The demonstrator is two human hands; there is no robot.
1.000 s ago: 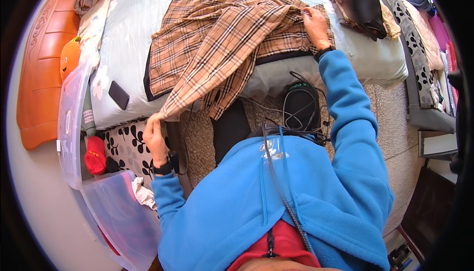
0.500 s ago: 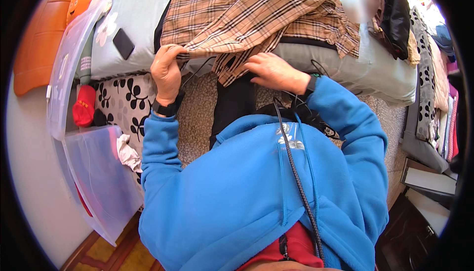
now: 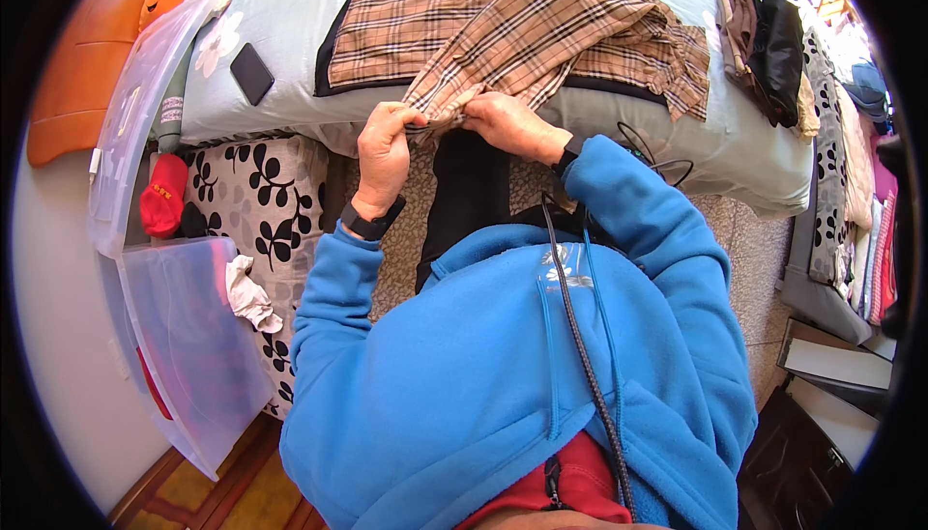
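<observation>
A tan plaid shirt (image 3: pixel 551 32) with dark and white lines lies spread over the near edge of the bed, one sleeve running toward me. Both hands grip that sleeve's end at the bed's edge. My left hand (image 3: pixel 385 158) pinches the left side of the cuff between thumb and fingers. At the cuff's right side, my right hand (image 3: pixel 515 126) is closed on the fabric, its fingertips partly hidden by the folds. Dark cloth (image 3: pixel 323 76) shows from under the shirt's left and lower edges.
A black phone (image 3: pixel 252 74) lies on the light-blue bed (image 3: pixel 300 8). On the left are a clear plastic bin (image 3: pixel 193 337), a red cap (image 3: pixel 164 197) and a leaf-patterned bench (image 3: pixel 266 201). Folded dark clothes (image 3: pixel 773 57) sit at the bed's right corner. Black cables (image 3: pixel 667 158) loop by the bed's edge.
My left hand has moved right and down with the cloth, bringing the sleeve end between both hands. My right hand has closed on the cuff, and the shirt's left part lies flatter.
</observation>
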